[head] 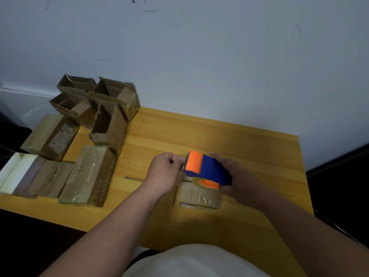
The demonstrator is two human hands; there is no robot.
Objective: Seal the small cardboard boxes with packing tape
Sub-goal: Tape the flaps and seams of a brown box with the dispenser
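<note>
Cardboard box (52,136) with handwritten label, writing illegible.

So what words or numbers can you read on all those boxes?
"4-2", or close to it: handwritten on the white label of the taped box at the far left; I am not sure of it.
Printed lines on that same label: too small and blurred to read.
Pale print along the long taped box in front: too blurred to read.
Tape gun and the box under it: no writing shows.
</note>
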